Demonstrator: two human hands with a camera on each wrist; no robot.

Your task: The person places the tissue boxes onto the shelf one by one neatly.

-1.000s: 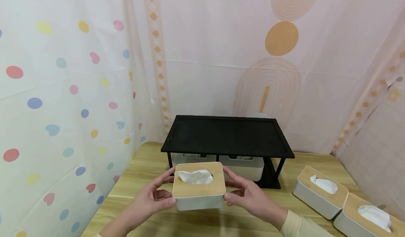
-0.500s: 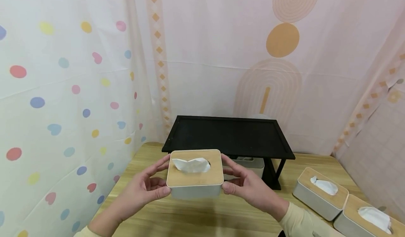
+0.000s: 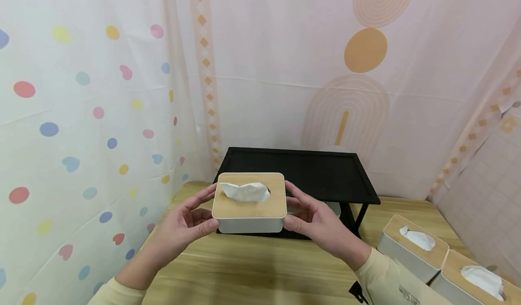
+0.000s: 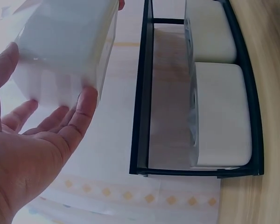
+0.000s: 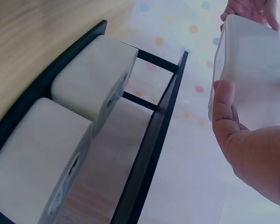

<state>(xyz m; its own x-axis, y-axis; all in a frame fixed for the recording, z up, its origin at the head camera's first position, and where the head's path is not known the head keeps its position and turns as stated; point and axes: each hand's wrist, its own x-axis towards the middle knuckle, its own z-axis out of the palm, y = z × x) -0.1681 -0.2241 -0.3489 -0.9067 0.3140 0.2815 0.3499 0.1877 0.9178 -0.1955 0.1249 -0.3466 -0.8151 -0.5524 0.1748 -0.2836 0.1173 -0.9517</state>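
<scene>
Between both hands hangs a white tissue box [image 3: 250, 225] with a wood-look lid and a white tissue poking out of its slot. My left hand [image 3: 182, 223] grips its left end, thumb at the front corner and fingers along the side. On the opposite end my right hand [image 3: 317, 221] holds it the same way. In the head view the box overlaps the front of a black two-tier rack [image 3: 317, 173]. The left wrist view shows the box's pale underside [image 4: 60, 37] raised above the level of the rack's top.
Two more tissue boxes, one white box [image 4: 224, 114] and another [image 4: 210, 32] beside it, stand on the rack's lower tier. At the right of the wooden table [image 3: 244, 269] sit a tissue box [image 3: 411, 246] and a second one [image 3: 472, 278], end to end. Patterned curtains hang behind and left.
Both hands have lifted the tissue box upward and slightly left, from in front of the rack to the height of its top. The other boxes stay put.
</scene>
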